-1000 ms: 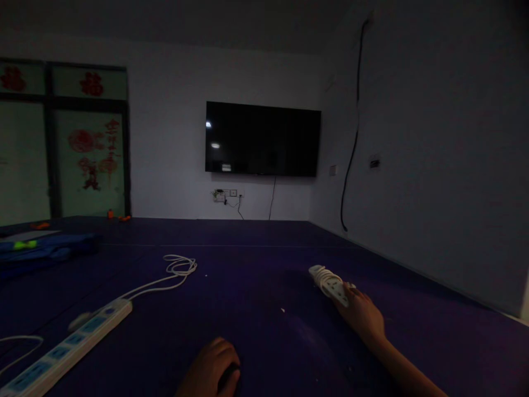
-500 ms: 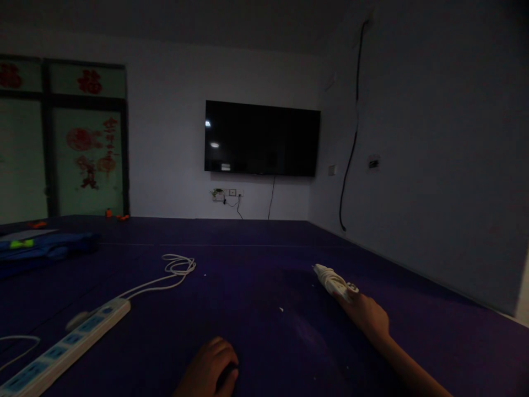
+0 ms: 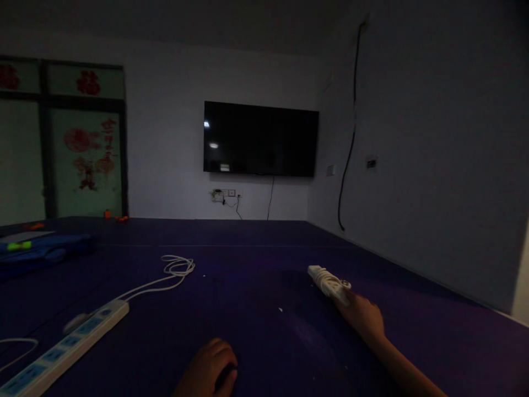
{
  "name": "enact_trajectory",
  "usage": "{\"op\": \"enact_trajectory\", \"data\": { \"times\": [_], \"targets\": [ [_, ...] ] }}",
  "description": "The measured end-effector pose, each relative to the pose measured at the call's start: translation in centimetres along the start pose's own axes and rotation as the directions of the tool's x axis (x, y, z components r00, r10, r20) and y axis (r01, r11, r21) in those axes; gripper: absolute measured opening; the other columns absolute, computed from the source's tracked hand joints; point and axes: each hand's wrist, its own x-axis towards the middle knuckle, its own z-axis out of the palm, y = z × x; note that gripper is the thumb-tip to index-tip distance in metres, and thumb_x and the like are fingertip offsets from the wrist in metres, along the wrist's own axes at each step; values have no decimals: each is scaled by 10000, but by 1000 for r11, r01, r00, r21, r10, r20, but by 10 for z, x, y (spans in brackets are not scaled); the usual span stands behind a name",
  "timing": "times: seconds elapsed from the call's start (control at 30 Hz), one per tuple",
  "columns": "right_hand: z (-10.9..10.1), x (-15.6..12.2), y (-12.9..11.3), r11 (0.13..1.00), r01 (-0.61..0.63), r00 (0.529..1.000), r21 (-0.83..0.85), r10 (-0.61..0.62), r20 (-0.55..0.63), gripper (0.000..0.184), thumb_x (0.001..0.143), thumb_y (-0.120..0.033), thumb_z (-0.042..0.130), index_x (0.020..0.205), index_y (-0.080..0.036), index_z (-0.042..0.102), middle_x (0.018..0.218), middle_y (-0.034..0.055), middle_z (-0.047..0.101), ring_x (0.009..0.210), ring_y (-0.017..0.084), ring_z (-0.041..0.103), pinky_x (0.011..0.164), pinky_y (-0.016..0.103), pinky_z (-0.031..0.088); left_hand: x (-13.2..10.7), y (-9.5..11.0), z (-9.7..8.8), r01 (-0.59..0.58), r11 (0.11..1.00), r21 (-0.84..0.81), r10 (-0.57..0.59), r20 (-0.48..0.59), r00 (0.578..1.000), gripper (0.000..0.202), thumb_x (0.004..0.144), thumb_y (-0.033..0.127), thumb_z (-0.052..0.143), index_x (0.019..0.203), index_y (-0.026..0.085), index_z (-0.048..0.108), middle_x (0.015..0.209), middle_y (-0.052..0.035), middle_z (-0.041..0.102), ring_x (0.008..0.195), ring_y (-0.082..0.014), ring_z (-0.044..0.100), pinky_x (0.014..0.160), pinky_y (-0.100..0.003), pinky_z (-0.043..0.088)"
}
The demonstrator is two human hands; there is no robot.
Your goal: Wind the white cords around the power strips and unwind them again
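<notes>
At the right, my right hand (image 3: 363, 314) is closed around the near end of a white power strip (image 3: 326, 281) with its cord wound round it. The bundle is tilted, its far end pointing forward and left over the purple surface. A small round piece, perhaps the plug, shows by my fingers. Low in the middle, my left hand (image 3: 212, 366) rests with loosely curled fingers, the thumb apart from them and nothing seen between. Further left lies a second white power strip (image 3: 78, 344) with blue socket faces, its white cord (image 3: 176, 267) loosely coiled beyond it.
The purple surface (image 3: 243, 298) stretches to the walls, with small white scraps on it. Blue cloth (image 3: 49, 248) lies at the left, small orange things (image 3: 121, 219) behind. A television (image 3: 260, 140) hangs on the back wall; a black cable (image 3: 349, 157) hangs down the right wall.
My right hand has shifted slightly left with the wound power strip and turned it a little, showing its flat far end. My left hand stays about where it was.
</notes>
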Motion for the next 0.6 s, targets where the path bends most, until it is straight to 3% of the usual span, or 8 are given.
{"op": "enact_trajectory", "data": {
  "times": [0.17, 0.37, 0.6],
  "targets": [
    [0, -3, -3, 1000, -16, 1000, -3, 16, -10, 527, 828, -491, 373, 1171, -158, 595, 996, 137, 691, 893, 304, 648, 752, 387, 459, 0, -2, -1, -2, 1000, -2, 2, 22, 1000, 153, 726, 102, 511, 799, 199, 605, 828, -35, 668, 801, -162, 600, 739, -266, 487],
    [-1, -5, -6, 1000, 14, 992, -2, -14, -122, 588, 822, -524, 370, 1264, -163, 514, 1233, 105, 586, 1026, 284, 593, 829, 389, 439, 0, 0, -1, 8, 1000, -13, -8, 5, 1000, 165, 742, 100, 504, 823, 200, 607, 847, -37, 664, 830, -162, 598, 767, -271, 486],
    [2, -4, -7, 999, 28, 987, -16, -30, -155, 577, 818, -513, 392, 1273, -175, 498, 1285, 74, 546, 1087, 273, 542, 873, 396, 407, 0, 1, -3, -6, 1000, 1, 6, 17, 1000, 156, 739, 106, 505, 812, 201, 605, 847, -41, 666, 830, -164, 598, 762, -272, 486]
  ]
}}
